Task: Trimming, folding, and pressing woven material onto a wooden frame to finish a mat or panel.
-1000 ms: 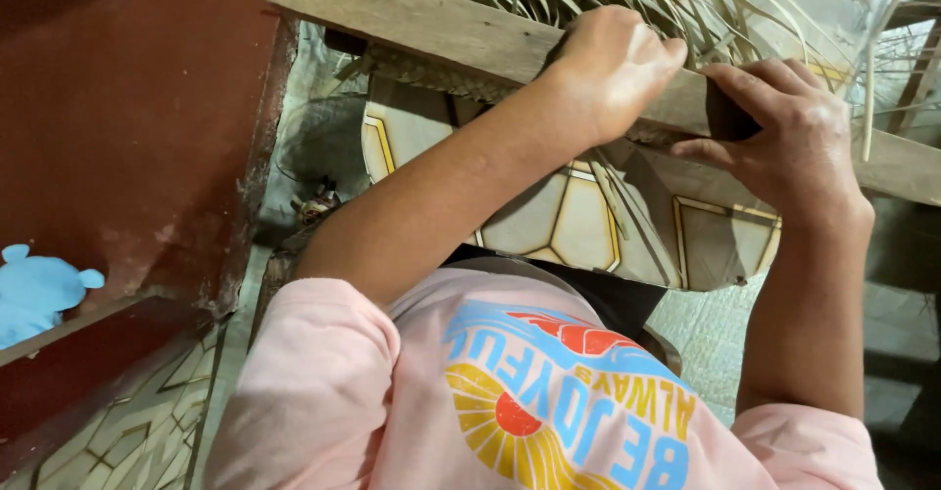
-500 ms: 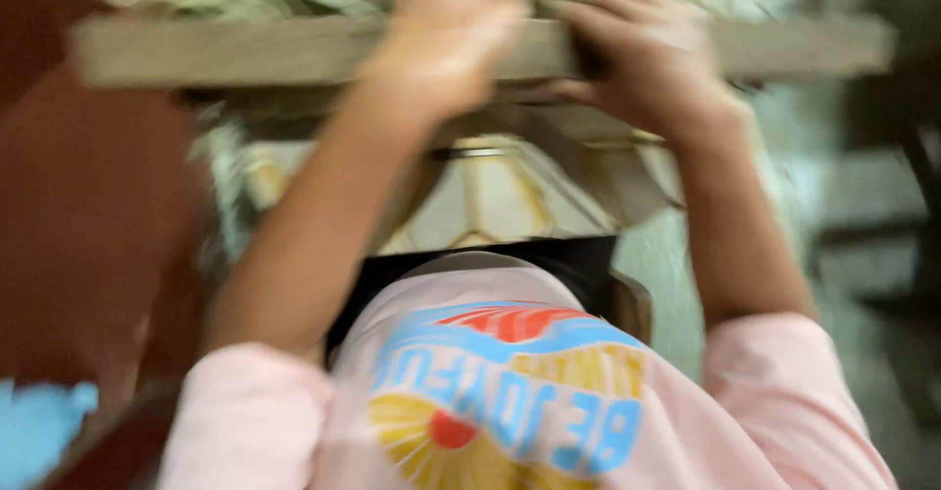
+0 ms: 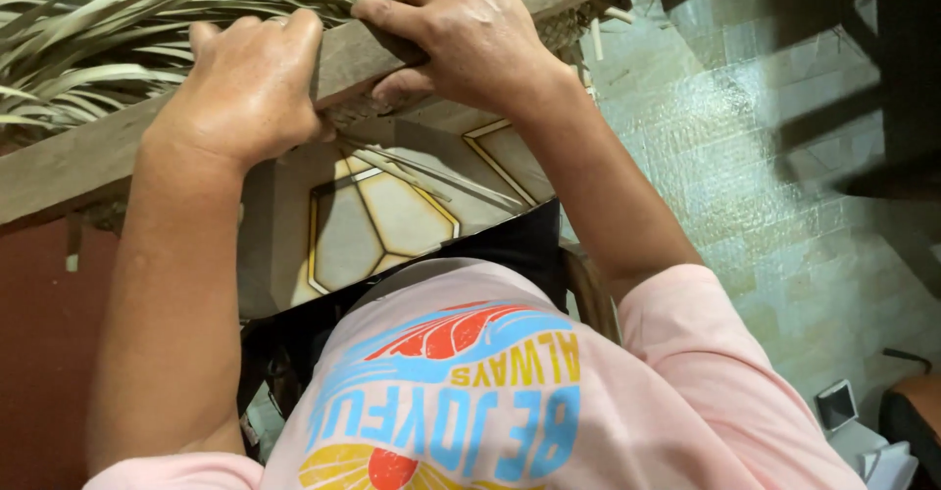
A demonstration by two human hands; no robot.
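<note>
Head view: left hand [image 3: 245, 88] and right hand [image 3: 456, 34] both clench a rough, flat wooden beam [image 3: 69, 162]. Dried, narrow palm-leaf strips [image 3: 118, 39] lie bunched beyond it, above hexagon-patterned floor tiles [image 3: 377, 220].

A wooden beam [image 3: 88, 162] runs across the frame from nine o'clock up toward one o'clock, barring the way to the packed dry palm strips [image 3: 108, 49] beyond it at eleven o'clock. Left hand [image 3: 245, 83] and right hand [image 3: 461, 34] sit side by side on the beam, little gap between them. Below, toward six o'clock, loose strips [image 3: 421, 176] cross an open patterned floor [image 3: 372, 225]; at three o'clock the tiled floor [image 3: 765, 157] lies open, edged by what may be dark furniture [image 3: 882, 88].
</note>
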